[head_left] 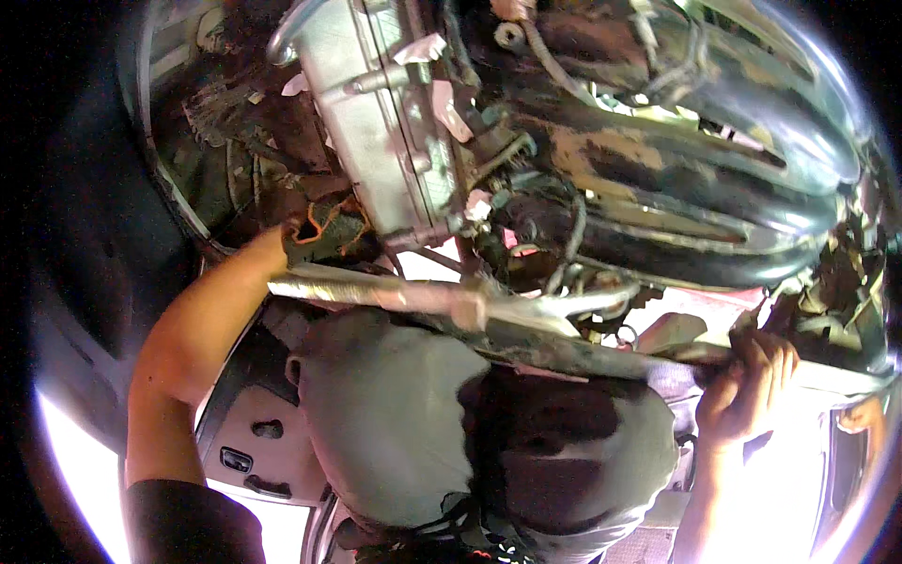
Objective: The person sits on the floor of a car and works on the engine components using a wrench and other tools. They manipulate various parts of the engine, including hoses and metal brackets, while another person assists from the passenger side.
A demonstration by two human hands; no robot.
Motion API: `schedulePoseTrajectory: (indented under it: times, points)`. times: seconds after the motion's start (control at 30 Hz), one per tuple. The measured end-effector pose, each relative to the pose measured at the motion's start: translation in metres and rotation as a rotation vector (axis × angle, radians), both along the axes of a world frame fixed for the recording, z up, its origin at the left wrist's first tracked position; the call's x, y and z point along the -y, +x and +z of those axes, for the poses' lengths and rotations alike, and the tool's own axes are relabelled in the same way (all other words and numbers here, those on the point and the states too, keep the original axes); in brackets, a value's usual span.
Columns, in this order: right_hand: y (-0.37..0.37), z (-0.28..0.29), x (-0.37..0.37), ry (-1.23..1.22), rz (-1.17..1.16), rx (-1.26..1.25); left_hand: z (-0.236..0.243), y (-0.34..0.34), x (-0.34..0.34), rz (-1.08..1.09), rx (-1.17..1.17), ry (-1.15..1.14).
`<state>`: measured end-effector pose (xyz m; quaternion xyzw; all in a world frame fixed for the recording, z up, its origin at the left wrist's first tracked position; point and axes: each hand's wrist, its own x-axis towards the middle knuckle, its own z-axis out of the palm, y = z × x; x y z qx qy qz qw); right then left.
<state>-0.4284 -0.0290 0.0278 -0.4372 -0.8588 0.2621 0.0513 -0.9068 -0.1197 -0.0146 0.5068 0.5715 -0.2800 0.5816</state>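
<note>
My left arm reaches forward at the left, and my left hand point(295, 235) goes into the dark cavity beside a silver ribbed metal housing point(362, 132). Thin orange strands point(324, 224) show by that hand; its fingers are lost in shadow. On the right, my right hand point(752, 385) has its fingers curled over a long crossbar point(601, 355) that runs in front of my knees. Above this bar lies a pale, worn strip point(404, 293). Whether the right hand also holds something small is hidden.
My grey-trousered knees point(395, 414) are below the crossbar. A large dark, scuffed moulded panel with slots point(676, 179) fills the upper right. Loose cables point(575, 235) hang between it and the housing. At lower left is a beige door panel point(268, 446). Bright glare washes out the lower right.
</note>
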Motion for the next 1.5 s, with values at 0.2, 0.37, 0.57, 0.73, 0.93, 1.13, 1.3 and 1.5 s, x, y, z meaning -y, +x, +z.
schedulePoseTrajectory:
  times: [0.2,0.37,0.57,0.73,0.93,1.13,1.3,1.5]
  points:
    - [-0.002,0.002,0.001,0.016,-0.029,-0.026,-0.004,0.013,-0.009,-0.042,-0.002,0.002]
    - [0.000,-0.004,0.000,0.023,-0.068,-0.026,-0.003,0.018,-0.013,-0.058,-0.027,-0.004]
    - [-0.001,-0.001,-0.006,0.054,-0.061,-0.061,-0.006,0.021,-0.021,-0.091,-0.084,-0.020]
    - [0.003,-0.009,-0.002,0.112,-0.113,-0.139,-0.009,0.027,-0.024,-0.124,-0.102,-0.026]
    - [0.002,-0.018,-0.003,0.209,-0.153,-0.234,0.004,0.024,-0.026,-0.136,-0.133,-0.019]
    - [-0.003,-0.013,-0.007,0.234,-0.152,-0.222,0.025,0.017,-0.026,-0.118,-0.168,-0.009]
    - [-0.006,-0.009,-0.005,0.233,-0.146,-0.194,0.041,0.007,-0.026,-0.103,-0.181,0.020]
    - [-0.012,0.002,-0.003,0.188,-0.136,-0.090,0.055,-0.003,-0.024,-0.066,-0.185,0.089]
